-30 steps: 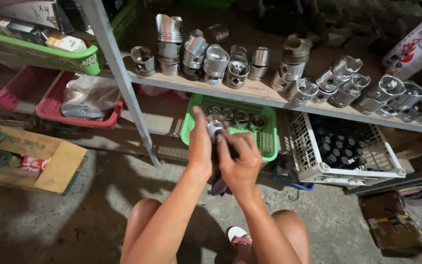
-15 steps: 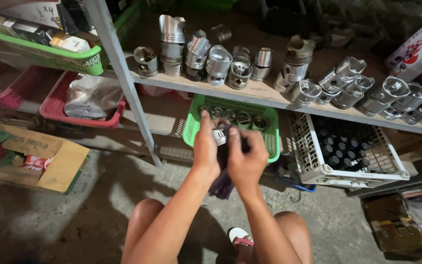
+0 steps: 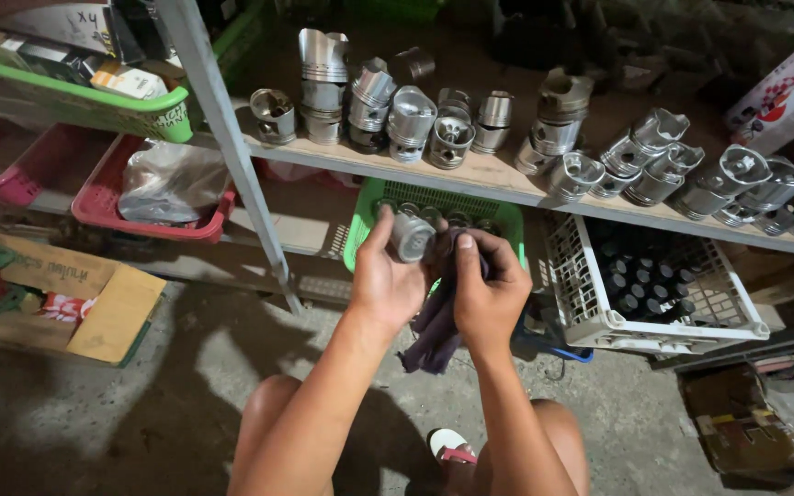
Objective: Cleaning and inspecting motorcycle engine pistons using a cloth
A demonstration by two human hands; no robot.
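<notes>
Shelf (image 3: 498, 179): wooden board on a metal frame, w/ approx. two dozen metal pistons (image 3: 411, 119) standing or lying in loose rows. Most looked clean & shiny, so prob. a good share of the wiping was done.
White crate (image 3: 599, 308): sat under the shelf at right, held dark round parts; couldn't tell if cleaned.
Green basket (image 3: 443, 197): under the shelf, right behind the hands, w/ several more round metal parts inside. Judged these as still waiting for a wipe.
Cloth (image 3: 434, 326): dark purple rag, bunched, hung down betw. both hands.
Right hand (image 3: 489, 294): fingers curled shut round the cloth, pressed up against the piston's side.
Left hand (image 3: 392, 280): thumb & fingers clamped on the piston, holding it up in front of the basket.
Piston in hand (image 3: 413, 237): small grey metal cylinder, flat top facing up, dull sheen, no obvious grime visible. Seemed mid-wipe, not yet set on the shelf.
Progress: prob. past halfway, judging by full shelf vs. few parts left in basket.
</notes>
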